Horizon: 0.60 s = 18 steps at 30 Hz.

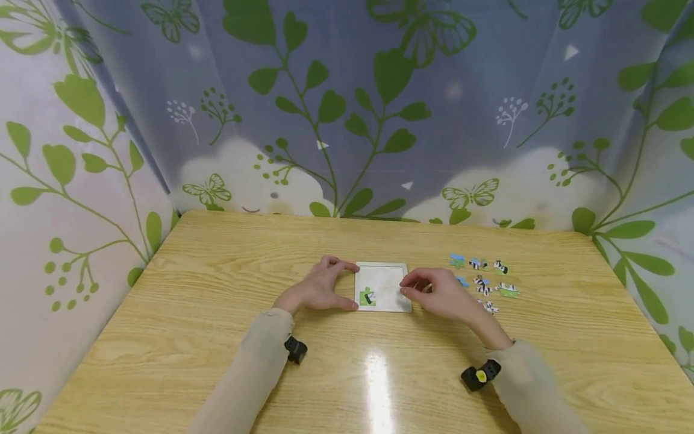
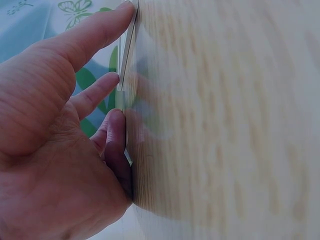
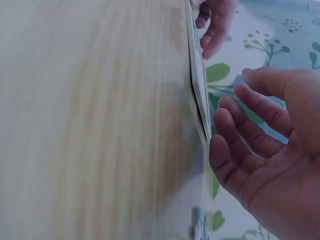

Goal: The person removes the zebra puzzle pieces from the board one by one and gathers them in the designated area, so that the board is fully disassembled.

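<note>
A shallow white puzzle tray [image 1: 387, 274] lies flat on the table. One green puzzle piece [image 1: 367, 296] with a black-and-white print sits in its lower left corner. My left hand [image 1: 320, 286] holds the tray's left side, thumb at the near corner and index finger at the far one; the left wrist view shows the thumb [image 2: 107, 30] against the edge. Over the tray's right edge hovers my right hand [image 1: 436, 294], its fingers bent. In the right wrist view its fingertips [image 3: 223, 120] are spaced apart, with no piece visible among them.
Several loose puzzle pieces [image 1: 507, 290], printed in blue, green and black-and-white, lie right of the tray, partly behind the right hand. The wooden table [image 1: 244, 253] meets a leaf-patterned curtain [image 1: 347, 120] at the back and sides.
</note>
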Each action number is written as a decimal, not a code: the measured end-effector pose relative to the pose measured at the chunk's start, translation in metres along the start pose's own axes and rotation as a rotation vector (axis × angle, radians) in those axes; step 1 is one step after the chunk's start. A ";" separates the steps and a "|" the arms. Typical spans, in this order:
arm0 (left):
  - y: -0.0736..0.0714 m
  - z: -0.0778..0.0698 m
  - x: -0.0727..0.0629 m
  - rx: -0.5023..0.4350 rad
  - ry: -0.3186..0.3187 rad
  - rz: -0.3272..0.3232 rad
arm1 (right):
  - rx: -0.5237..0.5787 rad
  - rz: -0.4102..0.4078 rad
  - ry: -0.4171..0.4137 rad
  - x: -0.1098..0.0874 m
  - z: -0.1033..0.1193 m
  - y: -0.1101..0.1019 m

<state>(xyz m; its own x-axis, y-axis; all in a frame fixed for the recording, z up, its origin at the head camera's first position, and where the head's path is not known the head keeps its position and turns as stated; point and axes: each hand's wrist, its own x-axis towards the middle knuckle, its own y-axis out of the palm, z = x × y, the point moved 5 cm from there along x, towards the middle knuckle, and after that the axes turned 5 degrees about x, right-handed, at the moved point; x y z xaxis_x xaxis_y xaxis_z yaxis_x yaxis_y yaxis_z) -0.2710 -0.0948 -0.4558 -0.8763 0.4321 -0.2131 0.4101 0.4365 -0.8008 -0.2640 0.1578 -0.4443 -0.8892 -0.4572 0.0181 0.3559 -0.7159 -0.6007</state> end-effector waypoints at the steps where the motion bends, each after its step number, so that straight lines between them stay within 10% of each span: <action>1: 0.000 0.000 0.000 0.001 0.000 0.000 | 0.001 0.005 -0.004 0.002 0.001 0.002; 18: -0.001 0.001 0.001 0.005 -0.017 0.003 | -0.118 0.082 -0.076 0.030 0.021 0.030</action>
<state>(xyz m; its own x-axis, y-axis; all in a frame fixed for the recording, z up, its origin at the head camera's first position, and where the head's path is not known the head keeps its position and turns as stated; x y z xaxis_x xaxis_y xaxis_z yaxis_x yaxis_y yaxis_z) -0.2728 -0.0950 -0.4559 -0.8793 0.4197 -0.2253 0.4114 0.4309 -0.8032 -0.2744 0.1115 -0.4451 -0.8325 -0.5535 0.0226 0.3863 -0.6093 -0.6924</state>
